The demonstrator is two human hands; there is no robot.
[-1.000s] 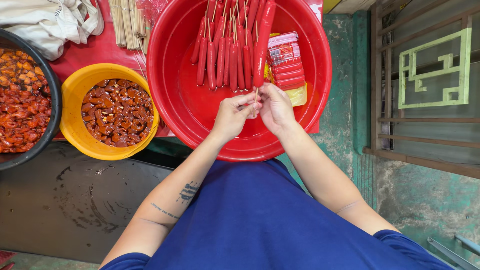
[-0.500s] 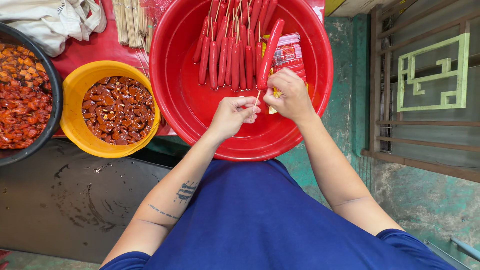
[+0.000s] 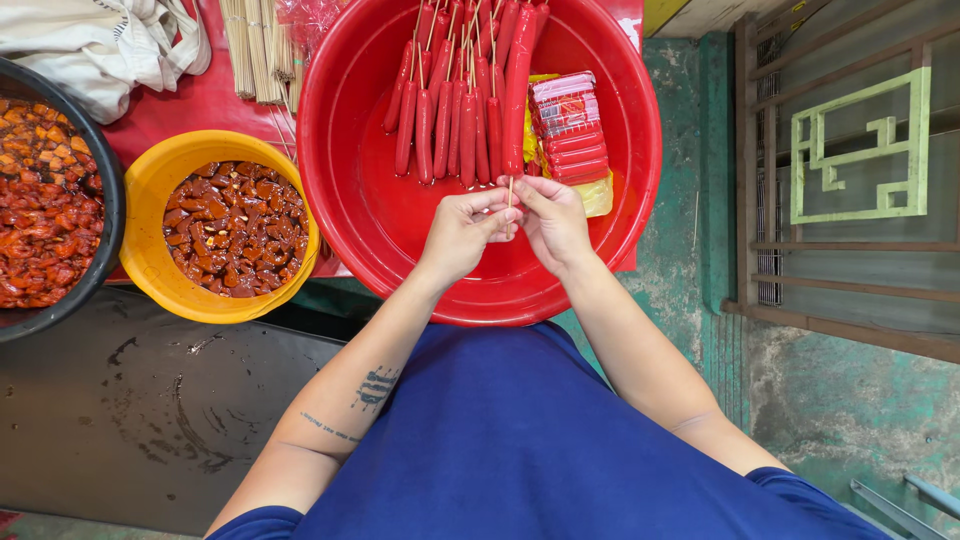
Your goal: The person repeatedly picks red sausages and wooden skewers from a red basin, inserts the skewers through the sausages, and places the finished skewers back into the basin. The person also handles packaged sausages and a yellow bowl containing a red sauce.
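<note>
Both hands meeting over a red basin (image 3: 640, 190): left hand (image 3: 462, 232) and right hand (image 3: 552, 222) pinched together on a thin wooden skewer (image 3: 510, 190), each grip narrow and closed on the stick. Skewer pushed into a long red sausage (image 3: 516, 95) running straight away from the grip. Just left of that sausage, a row of skewered sausages (image 3: 445, 110); just right, a packet of sausages (image 3: 568, 128). Well left of the grip, a yellow bowl (image 3: 150, 190) of saucy brown chunks.
</note>
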